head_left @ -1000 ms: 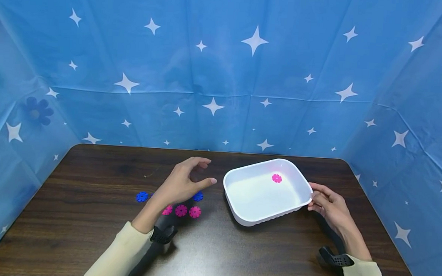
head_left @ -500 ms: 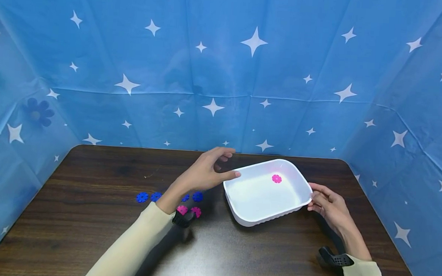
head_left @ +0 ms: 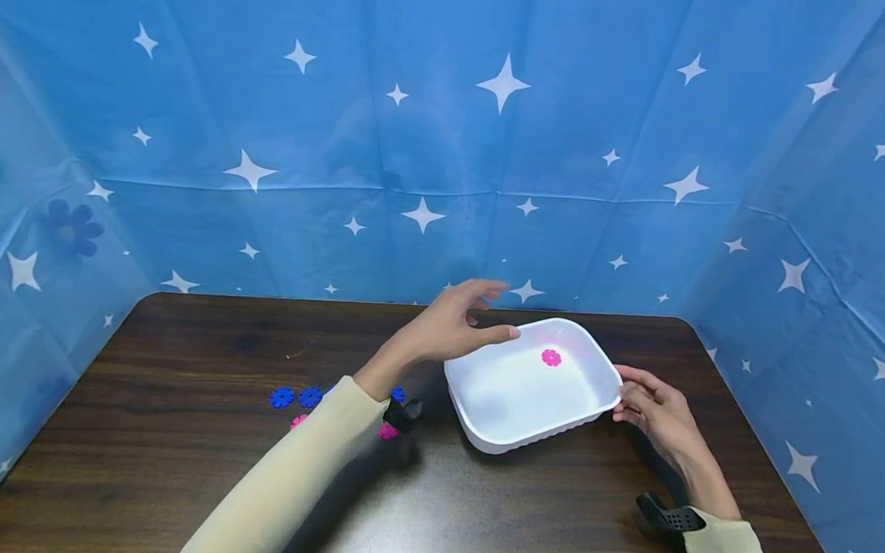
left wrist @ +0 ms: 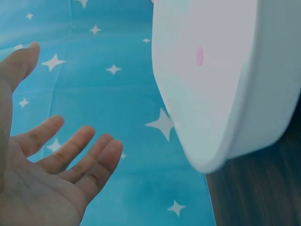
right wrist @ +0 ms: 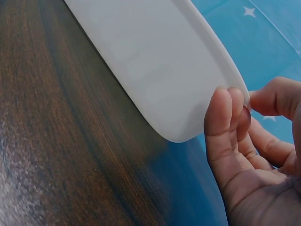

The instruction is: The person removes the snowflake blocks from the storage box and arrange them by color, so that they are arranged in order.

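Observation:
A white plastic tray (head_left: 511, 409) is on the right half of the table, with one pink notched flower-shaped disc (head_left: 551, 357) inside it. My right hand (head_left: 656, 413) pinches the tray's rim at its right end, thumb on one side and fingers on the other, as the right wrist view shows. Over the tray's far left side is my left hand (head_left: 447, 327), fingers spread and slightly bent. Its palm (left wrist: 42, 188) holds nothing in the left wrist view. Blue discs (head_left: 281, 397) and pink discs (head_left: 388, 431) lie left of the tray, partly hidden by my left forearm.
The dark wooden table (head_left: 520, 514) ends at a blue star-patterned curtain (head_left: 330, 120) that stands along its back and both sides. Each wrist wears a black strap (head_left: 670, 516).
My left hand has moved right and farther back, from beside the tray to over its far left rim. My right hand keeps its hold on the rim, and the tray stays in place.

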A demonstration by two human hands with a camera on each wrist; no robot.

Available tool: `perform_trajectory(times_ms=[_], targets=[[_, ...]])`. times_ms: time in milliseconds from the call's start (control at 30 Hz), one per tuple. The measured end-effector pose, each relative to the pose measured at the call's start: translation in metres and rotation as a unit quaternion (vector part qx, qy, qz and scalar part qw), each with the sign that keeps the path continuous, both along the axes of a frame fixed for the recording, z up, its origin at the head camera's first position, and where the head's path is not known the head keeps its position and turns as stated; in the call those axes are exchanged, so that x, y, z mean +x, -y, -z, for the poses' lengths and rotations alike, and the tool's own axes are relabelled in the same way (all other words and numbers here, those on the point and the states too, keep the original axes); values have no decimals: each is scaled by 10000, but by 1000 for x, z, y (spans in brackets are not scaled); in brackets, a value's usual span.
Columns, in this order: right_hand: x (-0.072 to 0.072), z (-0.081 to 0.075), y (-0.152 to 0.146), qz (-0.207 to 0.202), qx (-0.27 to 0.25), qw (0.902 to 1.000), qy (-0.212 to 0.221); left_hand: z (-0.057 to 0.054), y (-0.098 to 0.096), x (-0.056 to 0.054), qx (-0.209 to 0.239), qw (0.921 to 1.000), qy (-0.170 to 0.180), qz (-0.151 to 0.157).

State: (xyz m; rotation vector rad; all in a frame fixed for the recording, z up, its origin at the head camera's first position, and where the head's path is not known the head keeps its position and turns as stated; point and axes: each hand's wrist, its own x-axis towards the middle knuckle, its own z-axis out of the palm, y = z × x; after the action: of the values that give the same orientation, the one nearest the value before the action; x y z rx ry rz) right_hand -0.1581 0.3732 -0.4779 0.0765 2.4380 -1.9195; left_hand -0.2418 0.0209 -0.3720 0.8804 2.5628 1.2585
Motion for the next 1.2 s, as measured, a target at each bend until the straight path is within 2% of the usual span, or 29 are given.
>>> perform_trajectory(times_ms=[200,433,767,1067,1200], targets=[[1,-2,-1,20,-50,10000,-7,1,-22,-9,-25,9998,51,179],[1,-3,0,1,-40,10000,-4,8,-45,-16,-246,9995,-36,219],[1,1,0,56,51,10000,11,28,-72,-27,-470,9987,86,168],[2,-3,-1,-1,-104,9999,33,47,-92,-34,-366,9979,81,535],[1,-3,0,-18,-134,9999,36,53,-100,-36,-469,9972,131,566]])
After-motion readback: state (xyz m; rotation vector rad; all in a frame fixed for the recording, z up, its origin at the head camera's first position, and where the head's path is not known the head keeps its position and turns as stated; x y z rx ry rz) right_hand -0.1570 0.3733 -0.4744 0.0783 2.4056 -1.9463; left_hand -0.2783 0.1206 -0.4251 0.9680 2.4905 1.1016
